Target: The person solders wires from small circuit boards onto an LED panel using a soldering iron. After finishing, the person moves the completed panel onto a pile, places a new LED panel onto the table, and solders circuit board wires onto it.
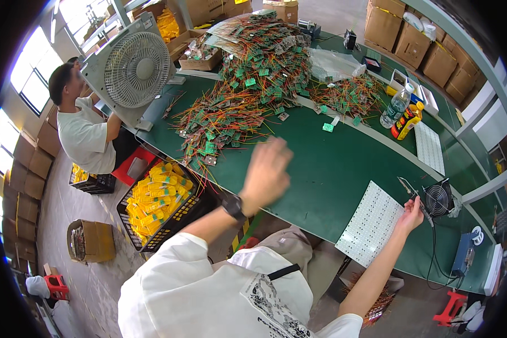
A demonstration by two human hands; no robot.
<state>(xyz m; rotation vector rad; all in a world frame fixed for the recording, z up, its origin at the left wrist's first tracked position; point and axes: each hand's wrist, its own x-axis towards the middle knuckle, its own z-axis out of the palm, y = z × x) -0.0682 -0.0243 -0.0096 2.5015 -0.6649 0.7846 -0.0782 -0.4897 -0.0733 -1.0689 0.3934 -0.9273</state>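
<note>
My left hand [267, 173], with a dark watch on its wrist, is raised over the near part of the green table [327, 180]. Motion smears its fingers, and I cannot make out anything in them. Close by lies a big heap of small green circuit boards with red and yellow wires [225, 121]. My right hand [410, 216] is closed at the right edge of a white perforated board [372, 224], beside a small black fan [437, 199] and a thin metal frame [407, 186]. What its fingers grip is too small to tell.
A black crate of yellow packets [158, 203] stands left of the table. A large fan [136, 70] is at the far left, near a seated person [87, 132]. A water bottle [397, 106], a yellow bottle [407, 121] and a blue box [463, 254] stand on the right.
</note>
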